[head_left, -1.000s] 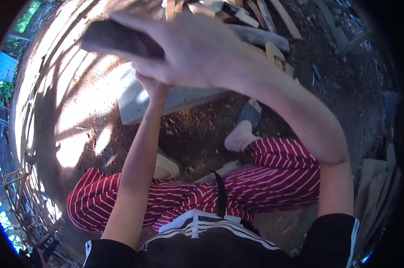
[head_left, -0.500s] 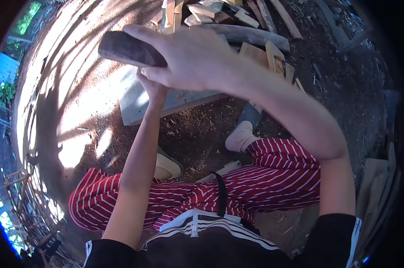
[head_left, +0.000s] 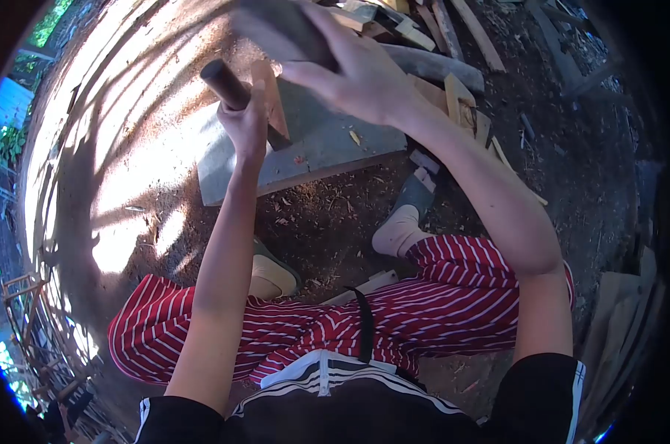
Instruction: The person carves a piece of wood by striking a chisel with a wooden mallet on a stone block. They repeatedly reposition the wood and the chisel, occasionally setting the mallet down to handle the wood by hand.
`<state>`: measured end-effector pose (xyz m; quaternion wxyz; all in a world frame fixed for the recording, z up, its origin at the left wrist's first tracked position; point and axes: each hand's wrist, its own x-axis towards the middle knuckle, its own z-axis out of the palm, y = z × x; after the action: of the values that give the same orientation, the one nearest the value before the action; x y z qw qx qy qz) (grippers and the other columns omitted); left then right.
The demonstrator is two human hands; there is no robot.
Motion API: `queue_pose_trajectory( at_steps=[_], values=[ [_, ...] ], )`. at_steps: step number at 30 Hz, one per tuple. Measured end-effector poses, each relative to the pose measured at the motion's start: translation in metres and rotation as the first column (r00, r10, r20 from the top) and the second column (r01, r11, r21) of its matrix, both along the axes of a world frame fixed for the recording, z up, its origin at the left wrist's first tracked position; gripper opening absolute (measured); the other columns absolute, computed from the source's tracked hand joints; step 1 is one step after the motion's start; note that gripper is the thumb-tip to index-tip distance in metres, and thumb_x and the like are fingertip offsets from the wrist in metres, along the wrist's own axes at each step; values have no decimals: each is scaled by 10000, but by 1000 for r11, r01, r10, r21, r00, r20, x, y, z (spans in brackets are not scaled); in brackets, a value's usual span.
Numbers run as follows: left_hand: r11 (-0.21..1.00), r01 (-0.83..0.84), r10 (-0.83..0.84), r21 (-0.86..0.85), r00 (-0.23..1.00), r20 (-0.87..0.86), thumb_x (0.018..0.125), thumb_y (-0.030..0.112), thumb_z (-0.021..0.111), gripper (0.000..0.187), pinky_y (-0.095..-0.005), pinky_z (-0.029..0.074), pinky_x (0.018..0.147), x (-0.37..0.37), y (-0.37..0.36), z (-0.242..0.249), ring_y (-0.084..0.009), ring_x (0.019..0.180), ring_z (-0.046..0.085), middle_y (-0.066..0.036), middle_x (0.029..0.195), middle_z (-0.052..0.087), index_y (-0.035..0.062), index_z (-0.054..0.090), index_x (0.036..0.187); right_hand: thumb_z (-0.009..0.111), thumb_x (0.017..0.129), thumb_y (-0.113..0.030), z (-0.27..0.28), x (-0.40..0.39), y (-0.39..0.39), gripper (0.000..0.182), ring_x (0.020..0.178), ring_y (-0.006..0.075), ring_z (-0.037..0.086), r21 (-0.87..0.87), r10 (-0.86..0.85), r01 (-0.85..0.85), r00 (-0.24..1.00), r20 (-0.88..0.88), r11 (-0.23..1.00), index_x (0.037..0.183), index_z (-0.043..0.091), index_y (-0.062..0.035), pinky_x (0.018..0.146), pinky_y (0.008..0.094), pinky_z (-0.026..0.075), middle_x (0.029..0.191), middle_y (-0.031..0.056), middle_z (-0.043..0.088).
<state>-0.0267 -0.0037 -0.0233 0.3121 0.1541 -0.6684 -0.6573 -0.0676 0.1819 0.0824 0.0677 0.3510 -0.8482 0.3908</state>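
Stretches bare left arm (head_left: pixel 218 270) straight into the upper left of the frame, left hand (head_left: pixel 245 129) curled; bends bare right arm (head_left: pixel 509 211), right hand (head_left: pixel 364 78) clasped at top centre.

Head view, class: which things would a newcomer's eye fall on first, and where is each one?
Probably the red-and-white striped trousers first, spread across the lower middle. Then the blurred dark block in the right grip, at the top near the centre, and the round-ended rod in the left grip, upper left of centre. Bright sunlight on the ground at left also catches the eye.
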Motion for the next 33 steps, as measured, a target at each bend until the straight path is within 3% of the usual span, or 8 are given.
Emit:
queue_pose_trajectory(
  at_steps=[1, 3, 11, 17, 20, 24, 31, 33],
  values=[
    [1000, -11, 11, -4, 1000, -2, 829, 71, 682, 160, -251, 387, 463, 3, -6, 3, -70, 493, 463, 15, 615, 502, 45, 527, 861, 556, 886, -551, -27, -13, 3, 801, 748, 278, 688, -92, 2, -10, 997, -79, 996, 1496, 277, -114, 739, 392, 534, 785, 150, 679],
    [958, 10, -47, 287, 991, 123, 843, 91, 678, 182, -241, 353, 387, 15, -15, 9, -74, 430, 437, -3, 595, 487, 36, 507, 815, 550, 864, -553, -31, -10, 24, 797, 935, 400, 674, 238, -90, 21, 956, 280, 971, 1492, 256, -161, 842, 498, 526, 1038, 238, 675],
    [899, -51, 62, 436, 998, -12, 863, 79, 682, 200, -240, 273, 373, 34, -45, 21, -81, 389, 380, -2, 546, 433, 62, 487, 821, 600, 863, -482, -93, -19, 56, 691, 973, 384, 658, 742, -328, 80, 925, 194, 665, 1433, 353, -178, 830, 501, 521, 1017, 210, 676],
    [928, -101, 135, 357, 988, -70, 870, 82, 683, 202, -230, 295, 383, 32, -50, 30, -71, 400, 402, -2, 546, 452, 64, 489, 815, 591, 901, -414, -133, -21, 51, 619, 1198, 332, 497, 600, -114, 284, 945, -305, 748, 1387, 417, -73, 977, 477, 432, 1287, 155, 506],
    [947, -176, 213, 269, 970, -116, 873, 93, 685, 219, -232, 311, 388, 31, -49, 23, -66, 409, 419, -4, 541, 476, 64, 494, 771, 642, 856, -361, -124, -9, 5, 603, 1125, 321, 508, 529, -50, 184, 965, -258, 829, 1317, 447, -25, 918, 436, 422, 1226, 140, 509],
    [959, -274, 277, 76, 960, -33, 874, 141, 707, 220, -219, 367, 423, 38, -43, 11, -69, 455, 491, 5, 553, 510, 59, 536, 761, 680, 817, -383, -153, -3, -87, 735, 1066, 377, 512, 118, -239, 239, 971, -14, 964, 1305, 401, 90, 886, 462, 459, 1194, 195, 508],
    [955, -265, 277, 133, 958, -76, 883, 122, 700, 197, -217, 382, 447, 40, -48, 3, -55, 483, 498, 11, 594, 526, 55, 539, 792, 697, 741, -306, -172, -1, -135, 598, 1029, 394, 526, 229, -284, 246, 947, 148, 942, 1155, 455, 51, 853, 481, 473, 1111, 204, 521],
    [952, -275, 286, 133, 955, -76, 882, 117, 701, 190, -217, 382, 451, 41, -50, -2, -52, 492, 499, 13, 600, 529, 54, 545, 793, 685, 718, -233, -166, 9, -113, 497, 1014, 392, 529, 309, -25, 9, 999, 48, 951, 1088, 462, 12, 835, 487, 474, 1076, 195, 525]
  ],
)
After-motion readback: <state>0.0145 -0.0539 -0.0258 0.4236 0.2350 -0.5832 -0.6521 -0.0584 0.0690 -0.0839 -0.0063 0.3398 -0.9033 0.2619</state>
